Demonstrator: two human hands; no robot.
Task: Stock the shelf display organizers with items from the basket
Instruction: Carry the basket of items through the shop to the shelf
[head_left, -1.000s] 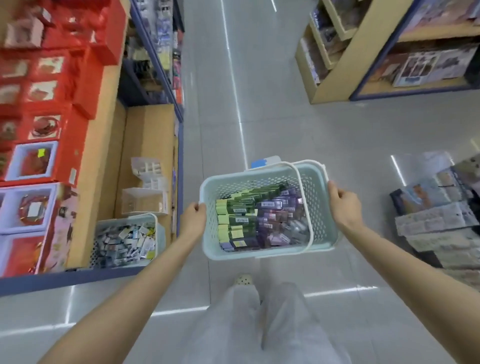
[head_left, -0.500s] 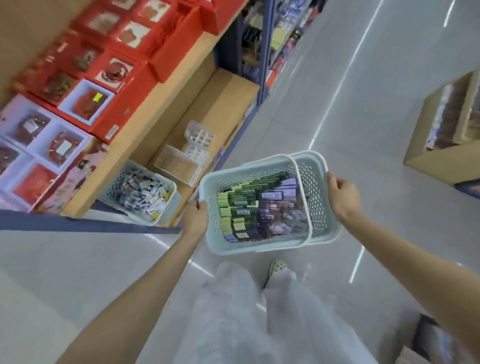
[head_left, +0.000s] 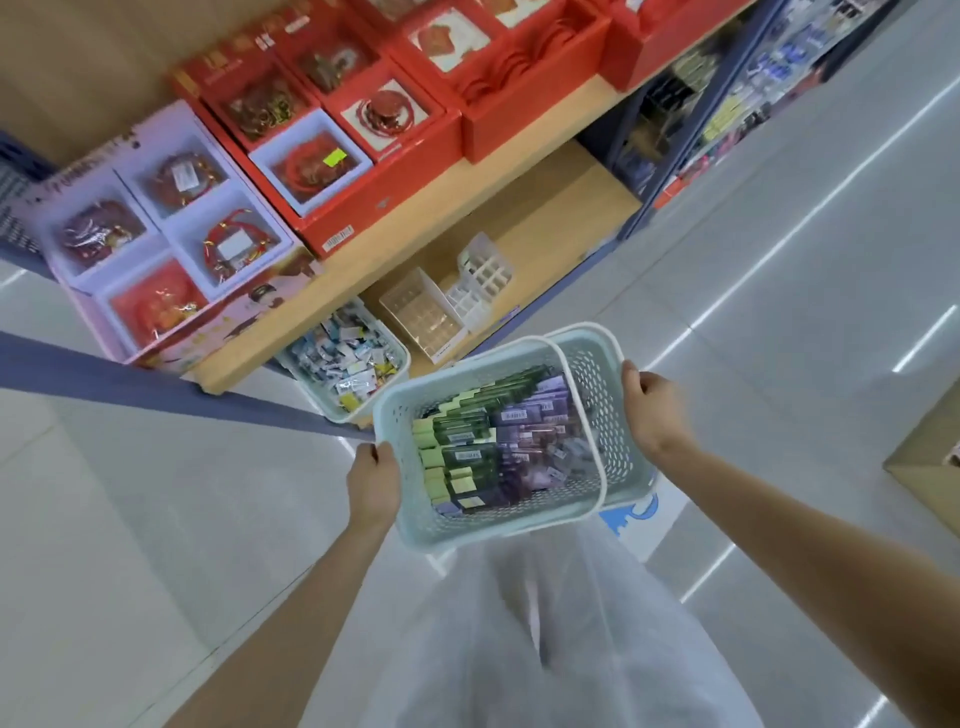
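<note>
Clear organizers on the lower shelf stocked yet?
No, both clear organizers show empty compartments, and the green and purple boxes lie in the basket gripped by the left hand and right hand.

This is a retail shop: a long wooden shelf (head_left: 545, 223) carries rows of red gift boxes (head_left: 395, 171) and a pink display box (head_left: 171, 223) of red trinkets, with a barcode label (head_left: 337, 238) on one red box. Clear display organizers (head_left: 421, 317) stand beside a small basket (head_left: 311, 387) of packeted goods. A pale blue basket (head_left: 452, 525) holds boxed items (head_left: 457, 431) with barcode stickers, and a glossy tiled aisle (head_left: 779, 291) runs past more stocked racks (head_left: 727, 104).
</note>
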